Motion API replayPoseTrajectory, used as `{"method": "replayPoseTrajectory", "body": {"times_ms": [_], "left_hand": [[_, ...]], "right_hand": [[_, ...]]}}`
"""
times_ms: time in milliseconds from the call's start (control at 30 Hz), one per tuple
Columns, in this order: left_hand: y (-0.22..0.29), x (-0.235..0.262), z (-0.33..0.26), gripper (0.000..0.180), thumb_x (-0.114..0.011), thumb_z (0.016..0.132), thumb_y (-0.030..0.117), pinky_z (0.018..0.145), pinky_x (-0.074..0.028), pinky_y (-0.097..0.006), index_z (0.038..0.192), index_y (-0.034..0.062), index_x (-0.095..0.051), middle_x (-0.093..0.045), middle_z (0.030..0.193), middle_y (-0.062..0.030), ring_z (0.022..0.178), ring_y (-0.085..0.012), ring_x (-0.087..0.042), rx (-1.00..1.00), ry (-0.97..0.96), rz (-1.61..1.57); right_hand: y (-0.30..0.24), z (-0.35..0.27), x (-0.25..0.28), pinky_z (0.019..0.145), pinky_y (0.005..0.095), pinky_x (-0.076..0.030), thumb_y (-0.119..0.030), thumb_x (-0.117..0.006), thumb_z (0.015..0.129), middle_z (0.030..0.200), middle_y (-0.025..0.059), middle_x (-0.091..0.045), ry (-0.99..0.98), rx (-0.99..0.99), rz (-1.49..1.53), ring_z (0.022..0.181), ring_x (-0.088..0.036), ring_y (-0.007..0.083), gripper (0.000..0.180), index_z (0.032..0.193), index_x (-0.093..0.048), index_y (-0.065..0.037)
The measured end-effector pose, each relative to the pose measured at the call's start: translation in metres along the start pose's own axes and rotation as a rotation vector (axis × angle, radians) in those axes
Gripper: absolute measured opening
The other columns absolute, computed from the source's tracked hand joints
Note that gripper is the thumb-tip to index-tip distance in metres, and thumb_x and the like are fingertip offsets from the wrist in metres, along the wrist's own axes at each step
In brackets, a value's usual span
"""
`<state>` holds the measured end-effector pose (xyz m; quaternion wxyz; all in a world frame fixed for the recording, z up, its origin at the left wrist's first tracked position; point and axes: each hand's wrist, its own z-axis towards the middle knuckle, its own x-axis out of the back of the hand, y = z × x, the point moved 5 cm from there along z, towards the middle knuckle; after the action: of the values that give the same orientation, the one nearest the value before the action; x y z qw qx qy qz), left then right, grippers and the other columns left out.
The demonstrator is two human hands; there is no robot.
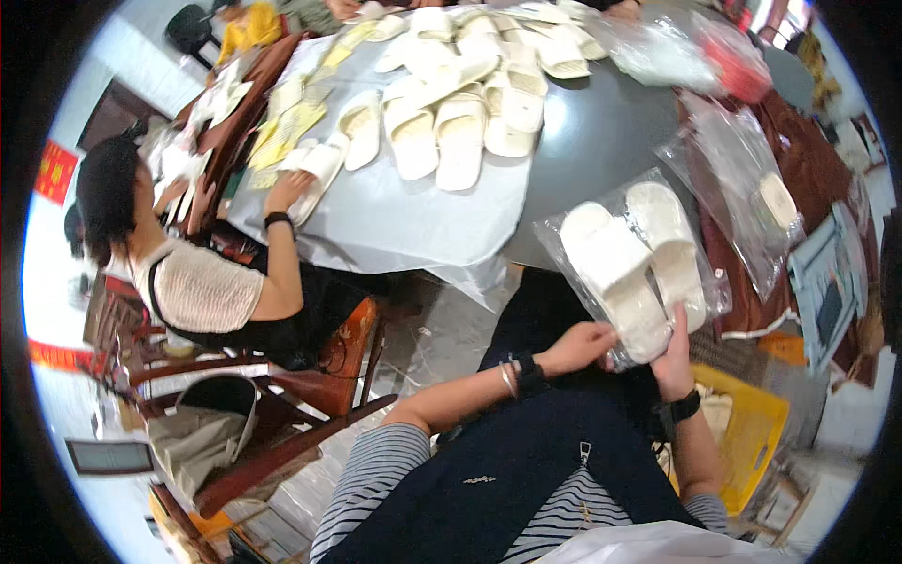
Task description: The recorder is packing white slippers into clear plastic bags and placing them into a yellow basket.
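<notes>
A pair of white slippers point(609, 258) lies inside a clear plastic bag point(719, 291), held over the table's near right edge with the toe ends pointing away from me. My right hand point(671, 362) grips the heel end from the right, its fingers partly hidden behind the slippers. At the bag's near left corner, my left hand point(581, 348) is closed in a pinch on the plastic. Each wrist wears a dark band. Farther off, a heap of loose white slippers point(460, 141) covers the middle and back of the table.
A grey table point(601, 122) carries a pale cloth point(413, 221) on its left part. Clear bags point(658, 56) lie at the back right. A co-worker point(207, 282) sits at left, one hand on a slipper. A yellow crate point(752, 414) stands low on my right, below a blue-grey stool point(827, 282).
</notes>
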<state>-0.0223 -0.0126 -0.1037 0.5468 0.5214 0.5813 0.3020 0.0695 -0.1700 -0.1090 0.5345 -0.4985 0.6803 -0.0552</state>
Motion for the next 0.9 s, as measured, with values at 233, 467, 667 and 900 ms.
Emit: {"method": "replayPoseTrajectory", "body": {"times_ms": [233, 467, 667, 900], "left_hand": [[0.049, 0.026, -0.004, 0.039, -0.056, 0.1, 0.037, 0.073, -0.052, -0.034, 0.098, -0.0012, -0.065, -0.068, 0.082, -0.0084, 0.077, -0.0172, -0.064, -0.121, -0.305, 0.705], [0.144, 0.117, 0.008, 0.039, -0.052, 0.099, 0.034, 0.073, -0.047, -0.046, 0.08, 0.004, -0.068, -0.065, 0.077, -0.0194, 0.079, -0.0365, -0.061, -0.48, 0.362, 0.855], [0.127, 0.148, 0.035, 0.031, -0.053, 0.097, 0.031, 0.088, -0.044, -0.041, 0.1, 0.0029, -0.067, -0.062, 0.105, -0.0115, 0.1, -0.0322, -0.054, -0.701, 0.806, 1.141], [0.128, 0.157, 0.033, 0.03, -0.06, 0.093, 0.033, 0.091, -0.043, -0.041, 0.091, 0.0045, -0.069, -0.061, 0.108, -0.0098, 0.103, -0.0301, -0.054, -0.57, 0.624, 0.977]], "right_hand": [[0.002, 0.006, -0.001, 0.1, 0.0366, -0.048, -0.046, -0.047, 0.102, 0.131, 0.0098, -0.058, 0.143, 0.145, -0.169, 0.116, -0.059, 0.0223, 0.057, 0.137, -0.047, -0.001], [-0.03, -0.003, 0.015, 0.1, 0.0372, -0.046, -0.044, -0.056, 0.099, 0.132, 0.0139, -0.056, 0.301, 0.25, -0.3, 0.118, -0.056, 0.0241, 0.063, 0.137, -0.047, 0.005], [-0.045, 0.005, 0.018, 0.086, 0.0344, -0.049, -0.053, -0.058, 0.095, 0.113, 0.0136, -0.064, 0.749, 0.356, -0.586, 0.095, -0.059, 0.0198, 0.066, 0.118, -0.062, 0.009], [-0.041, 0.016, 0.042, 0.083, 0.0339, -0.051, -0.054, -0.062, 0.092, 0.112, 0.0152, -0.064, 0.726, 0.526, -0.534, 0.092, -0.062, 0.0219, 0.069, 0.115, -0.062, 0.011]]}}
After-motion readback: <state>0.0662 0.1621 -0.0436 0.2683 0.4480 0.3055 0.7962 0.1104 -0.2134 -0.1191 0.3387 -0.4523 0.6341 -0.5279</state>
